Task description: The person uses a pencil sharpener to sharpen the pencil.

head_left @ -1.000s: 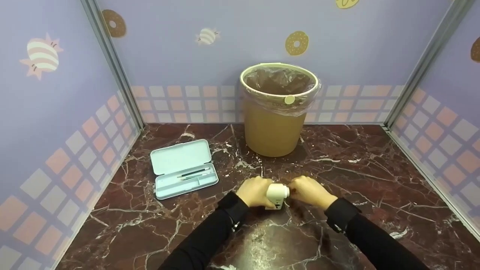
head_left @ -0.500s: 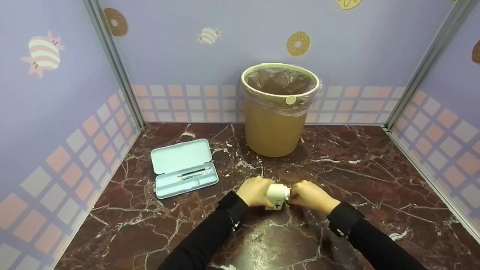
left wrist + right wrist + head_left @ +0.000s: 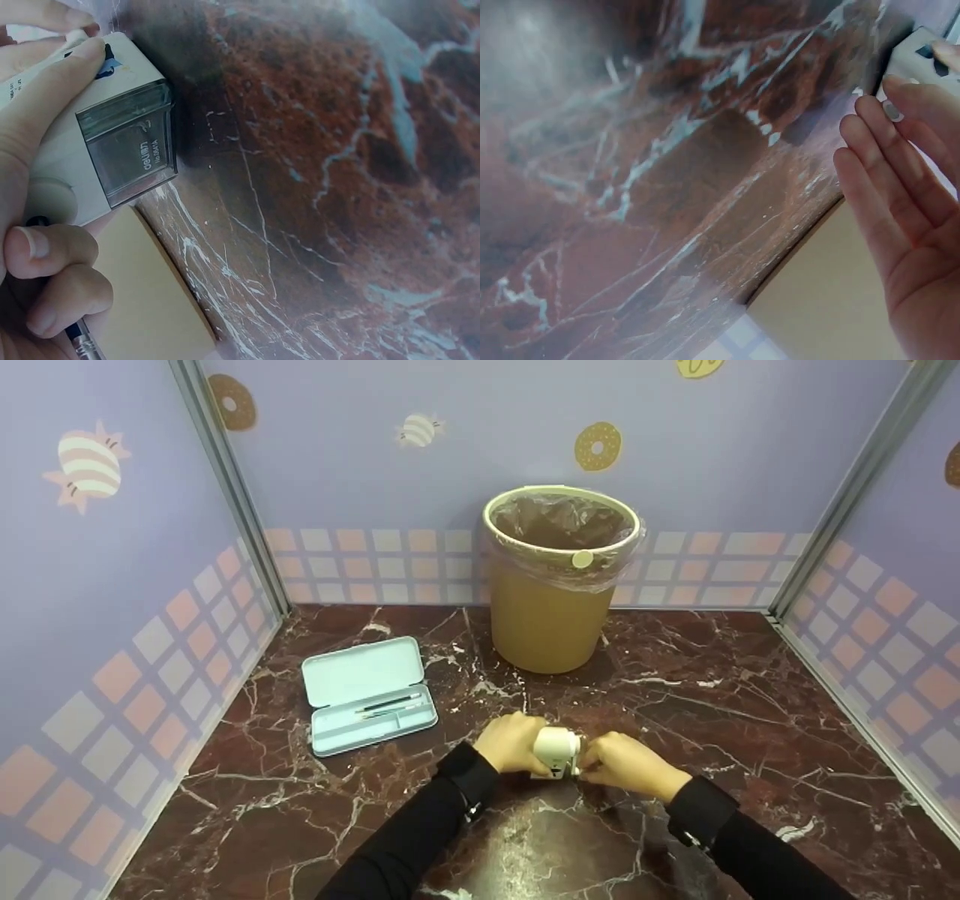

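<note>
A white, box-shaped crank pencil sharpener (image 3: 553, 746) with a smoky see-through drawer (image 3: 129, 150) sits on the dark red, white-veined marble table (image 3: 720, 727), between the two hands. The left hand (image 3: 512, 742) clasps its body, thumb lying along one face; a dark blue pencil with a silvery metal band (image 3: 84, 346) runs by its curled fingers (whether they pinch it or merely lie against it, I cannot tell). On the sharpener's right side, the right hand (image 3: 628, 765) pinches the small white crank knob (image 3: 892, 112) between thumb and forefinger, the other fingers loosely extended. The step in hand looks like cranking: it is best done with the left hand pressing the body down so it cannot twist, the pencil kept in line, and the right hand turning in even, full circles without dragging the knob sideways. Beyond the sharpener to the left lies a pale blue, rectangular pencil case (image 3: 364, 671) with its lid laid back and slender pencils (image 3: 390, 706) inside; directly behind the sharpener stands a tan, cylindrical bin with a cream rim and clear plastic liner (image 3: 551, 630).
</note>
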`<state>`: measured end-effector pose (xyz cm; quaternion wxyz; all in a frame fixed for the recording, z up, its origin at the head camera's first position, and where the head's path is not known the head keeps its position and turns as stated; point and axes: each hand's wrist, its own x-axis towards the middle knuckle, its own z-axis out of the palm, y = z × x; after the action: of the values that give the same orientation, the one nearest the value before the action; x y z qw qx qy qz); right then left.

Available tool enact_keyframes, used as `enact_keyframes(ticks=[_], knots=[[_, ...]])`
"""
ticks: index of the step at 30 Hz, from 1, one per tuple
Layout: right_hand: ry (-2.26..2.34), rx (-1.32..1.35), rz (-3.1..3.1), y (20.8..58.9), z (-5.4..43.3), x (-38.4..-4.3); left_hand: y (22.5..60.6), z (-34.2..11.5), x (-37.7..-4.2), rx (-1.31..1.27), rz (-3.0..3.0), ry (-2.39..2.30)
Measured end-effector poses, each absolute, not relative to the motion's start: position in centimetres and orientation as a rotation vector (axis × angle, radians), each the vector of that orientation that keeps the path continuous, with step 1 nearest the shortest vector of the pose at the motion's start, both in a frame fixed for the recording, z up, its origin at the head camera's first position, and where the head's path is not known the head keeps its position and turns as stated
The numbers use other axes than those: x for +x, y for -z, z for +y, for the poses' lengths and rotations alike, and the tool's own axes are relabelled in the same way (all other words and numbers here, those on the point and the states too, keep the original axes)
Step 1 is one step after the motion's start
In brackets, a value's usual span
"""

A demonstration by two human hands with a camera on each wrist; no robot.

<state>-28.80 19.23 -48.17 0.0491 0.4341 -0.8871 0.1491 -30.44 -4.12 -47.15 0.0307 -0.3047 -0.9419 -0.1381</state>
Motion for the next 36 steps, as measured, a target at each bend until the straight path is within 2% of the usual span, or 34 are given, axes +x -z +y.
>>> enact_keyframes(ticks=[17,36], knots=[[-0.447,1.355,-2.609,45.0,19.9,-26.4,47.1,-4.2,-30.3,-0.933,-2.901,0.426],[-0.418,1.225,-2.532,42.4,20.0,-28.1,47.0,-4.1,-30.5,-0.938,-2.898,0.38]])
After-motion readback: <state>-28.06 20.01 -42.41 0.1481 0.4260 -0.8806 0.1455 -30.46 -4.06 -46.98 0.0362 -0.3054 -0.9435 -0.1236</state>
